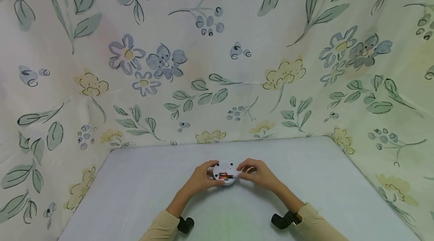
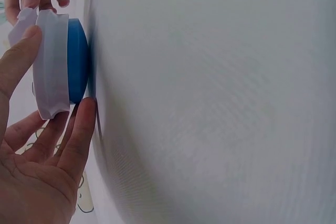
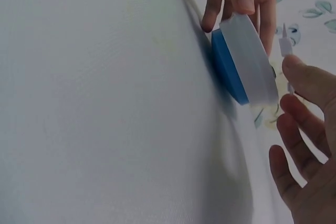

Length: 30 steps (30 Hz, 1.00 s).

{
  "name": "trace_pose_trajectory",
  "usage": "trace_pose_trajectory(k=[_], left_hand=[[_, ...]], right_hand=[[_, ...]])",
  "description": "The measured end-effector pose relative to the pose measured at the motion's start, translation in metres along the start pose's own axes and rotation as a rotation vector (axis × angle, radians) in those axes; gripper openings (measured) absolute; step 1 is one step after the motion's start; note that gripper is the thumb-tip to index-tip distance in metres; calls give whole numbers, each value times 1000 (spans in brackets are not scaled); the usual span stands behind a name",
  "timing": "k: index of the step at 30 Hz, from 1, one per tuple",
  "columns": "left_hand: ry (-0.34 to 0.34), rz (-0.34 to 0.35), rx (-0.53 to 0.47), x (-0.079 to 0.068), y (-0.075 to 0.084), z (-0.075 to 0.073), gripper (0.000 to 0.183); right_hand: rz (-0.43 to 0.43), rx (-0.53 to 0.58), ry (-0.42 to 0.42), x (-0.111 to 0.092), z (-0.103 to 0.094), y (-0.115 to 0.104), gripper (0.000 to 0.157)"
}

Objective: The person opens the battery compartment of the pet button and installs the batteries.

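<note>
A round white device (image 1: 223, 166) with a blue side (image 2: 77, 61) faces its perforated back upward in the head view. Its battery compartment is uncovered, showing batteries (image 1: 225, 175) with orange and dark wrappers. My left hand (image 1: 200, 177) grips the device at its left edge, thumb on the near side and fingers around the far side. Between thumb and index finger, my right hand (image 1: 260, 175) pinches a small thin white battery cover (image 3: 286, 45) at the device's right edge. In the right wrist view, the cover appears apart from the device.
A white-covered table (image 1: 142, 184) lies under both hands. Behind it and along its sides hangs a floral cloth (image 1: 210, 105). Black wrist cameras sit on the left wrist (image 1: 185, 225) and right wrist (image 1: 284, 220), close above the tabletop.
</note>
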State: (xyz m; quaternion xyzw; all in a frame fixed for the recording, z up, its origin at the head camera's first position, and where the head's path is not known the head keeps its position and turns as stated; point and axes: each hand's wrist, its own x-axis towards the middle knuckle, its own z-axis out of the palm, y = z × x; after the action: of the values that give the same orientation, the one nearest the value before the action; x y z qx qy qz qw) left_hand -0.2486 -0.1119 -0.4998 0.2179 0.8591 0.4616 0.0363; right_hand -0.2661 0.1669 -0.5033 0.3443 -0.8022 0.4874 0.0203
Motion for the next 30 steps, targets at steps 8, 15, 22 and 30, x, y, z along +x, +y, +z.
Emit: trace_pose_trajectory(k=[8,15,22,30], left_hand=[[-1,8,-6,-1,1,0,76],[6,30,7,0,1,1,75],[10,12,9,0,3,2,76],[14,14,24,1,3,3,76]], right_hand=[[15,-63,18,4,8,-5,16],[-44,-147,11,8,15,-11,16],[-65,-201,23,11,19,-12,14],[-40,-233,7,10,21,-15,11]])
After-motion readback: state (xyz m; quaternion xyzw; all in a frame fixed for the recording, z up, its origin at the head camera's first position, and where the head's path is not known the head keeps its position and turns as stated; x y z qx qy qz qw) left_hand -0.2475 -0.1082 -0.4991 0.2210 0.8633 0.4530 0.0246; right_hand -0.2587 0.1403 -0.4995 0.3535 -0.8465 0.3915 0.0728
